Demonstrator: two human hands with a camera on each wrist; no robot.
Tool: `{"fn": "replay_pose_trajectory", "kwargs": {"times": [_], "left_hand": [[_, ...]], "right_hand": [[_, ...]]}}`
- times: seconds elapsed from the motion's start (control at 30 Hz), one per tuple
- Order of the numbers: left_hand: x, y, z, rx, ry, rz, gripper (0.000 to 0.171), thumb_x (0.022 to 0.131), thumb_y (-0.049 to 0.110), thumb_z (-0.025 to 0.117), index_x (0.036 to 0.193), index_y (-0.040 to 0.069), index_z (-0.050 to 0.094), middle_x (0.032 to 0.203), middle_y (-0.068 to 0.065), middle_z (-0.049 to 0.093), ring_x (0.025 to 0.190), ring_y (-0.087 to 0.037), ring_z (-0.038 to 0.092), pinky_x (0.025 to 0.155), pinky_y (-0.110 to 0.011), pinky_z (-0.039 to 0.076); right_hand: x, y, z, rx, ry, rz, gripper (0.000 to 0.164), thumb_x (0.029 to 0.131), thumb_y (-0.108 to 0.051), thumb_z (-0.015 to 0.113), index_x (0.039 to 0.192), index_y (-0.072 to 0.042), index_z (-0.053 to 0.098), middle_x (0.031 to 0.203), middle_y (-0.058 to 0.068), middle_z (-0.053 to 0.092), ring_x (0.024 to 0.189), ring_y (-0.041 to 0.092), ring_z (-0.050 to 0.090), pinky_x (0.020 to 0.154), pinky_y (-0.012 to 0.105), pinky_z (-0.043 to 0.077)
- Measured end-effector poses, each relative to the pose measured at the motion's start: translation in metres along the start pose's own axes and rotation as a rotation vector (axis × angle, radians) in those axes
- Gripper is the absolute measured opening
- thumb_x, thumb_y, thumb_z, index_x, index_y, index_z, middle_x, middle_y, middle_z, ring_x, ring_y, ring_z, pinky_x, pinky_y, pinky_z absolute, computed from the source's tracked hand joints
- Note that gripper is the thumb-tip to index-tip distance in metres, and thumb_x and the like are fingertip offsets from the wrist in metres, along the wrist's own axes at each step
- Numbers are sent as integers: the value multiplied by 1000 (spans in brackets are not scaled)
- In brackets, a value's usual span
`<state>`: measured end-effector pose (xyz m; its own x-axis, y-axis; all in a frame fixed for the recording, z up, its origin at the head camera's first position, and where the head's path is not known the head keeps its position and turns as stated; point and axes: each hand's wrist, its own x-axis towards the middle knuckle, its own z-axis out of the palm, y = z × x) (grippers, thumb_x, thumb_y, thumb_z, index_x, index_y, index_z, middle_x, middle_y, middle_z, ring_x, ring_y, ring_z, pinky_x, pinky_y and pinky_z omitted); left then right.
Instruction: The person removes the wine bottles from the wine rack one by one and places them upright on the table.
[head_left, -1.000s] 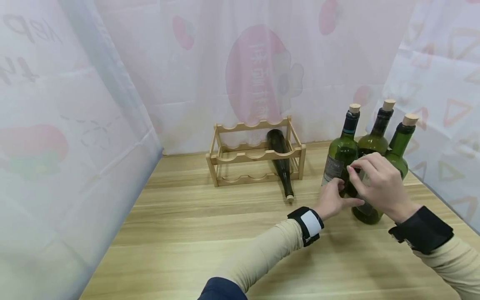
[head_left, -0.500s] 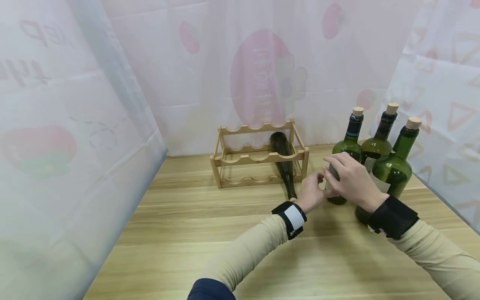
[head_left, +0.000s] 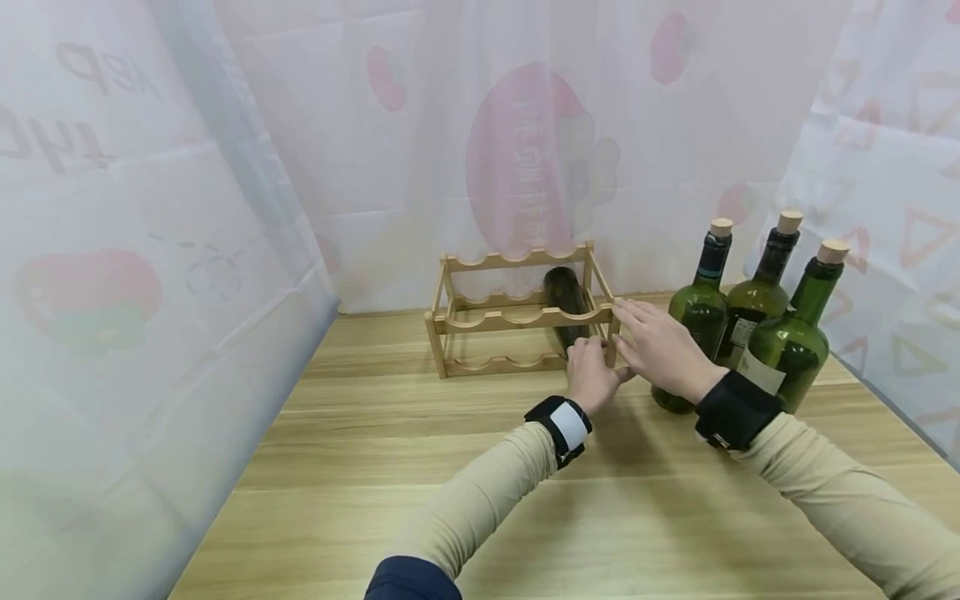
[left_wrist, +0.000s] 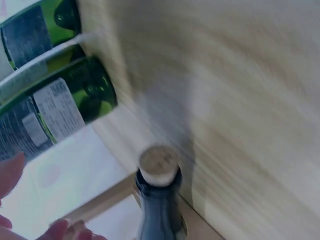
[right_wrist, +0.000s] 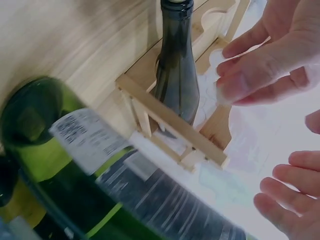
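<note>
A dark wine bottle (head_left: 564, 290) lies in the right end of the wooden wine rack (head_left: 510, 321), its neck sloping down toward the front. My left hand (head_left: 592, 377) hovers before the neck and hides it in the head view. The cork (left_wrist: 159, 162) in that bottle shows in the left wrist view. Next to the rack's right front post is my right hand (head_left: 663, 346), fingers extended and holding nothing. In the right wrist view, both hands' fingers (right_wrist: 260, 75) are apart from the bottle's neck (right_wrist: 176, 55).
Three corked green wine bottles stand close together on the right: the left one (head_left: 697, 312), the rear one (head_left: 761, 296) and the front one (head_left: 787, 346). Printed white curtains (head_left: 390, 167) enclose the wooden table (head_left: 360, 467) at the back and sides.
Both hands have moved left, from in front of the standing bottles to the right end of the rack. The right hand's fingers have straightened. The bottles have stayed put.
</note>
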<state>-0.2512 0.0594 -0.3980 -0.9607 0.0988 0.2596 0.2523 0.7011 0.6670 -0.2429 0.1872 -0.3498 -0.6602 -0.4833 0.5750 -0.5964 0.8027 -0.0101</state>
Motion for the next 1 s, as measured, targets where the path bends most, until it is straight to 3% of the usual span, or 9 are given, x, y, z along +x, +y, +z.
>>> {"fn": "replay_pose_trajectory", "kwargs": {"times": [0.23,0.47,0.63,0.8,1.0], "left_hand": [[6,-12,-1,61,2,-105,56,76,35,82,118,6,60,122,-12,55,107,-25,49,91,-36,45],[19,-27,3,32,-63,-215,61,79,27,80,127,2,54,127,-19,53,123,-35,48,102,-42,44],[26,-36,12,7,-86,-278,64,80,25,79,130,-1,50,128,-22,52,122,-40,49,102,-45,45],[31,-41,21,36,-99,-314,64,80,25,78,130,-3,49,127,-24,54,116,-42,54,99,-46,47],[41,-46,25,57,-79,-353,57,77,24,81,120,-3,53,115,-22,61,108,-37,61,92,-45,51]], "right_hand": [[17,-6,12,-33,-142,40,44,93,-10,58,131,11,51,140,28,49,132,43,45,107,54,40],[32,-8,23,-112,-280,111,44,96,-9,50,136,8,48,146,27,42,137,43,37,106,60,38],[38,-6,35,-154,-364,180,47,94,-9,53,138,5,46,148,27,39,141,41,31,106,64,34],[38,-7,42,-173,-376,201,51,89,-10,61,135,7,49,148,27,40,142,41,30,106,65,32],[41,-9,41,-156,-348,206,46,90,-6,55,133,8,51,148,26,40,142,40,30,107,64,33]]}}
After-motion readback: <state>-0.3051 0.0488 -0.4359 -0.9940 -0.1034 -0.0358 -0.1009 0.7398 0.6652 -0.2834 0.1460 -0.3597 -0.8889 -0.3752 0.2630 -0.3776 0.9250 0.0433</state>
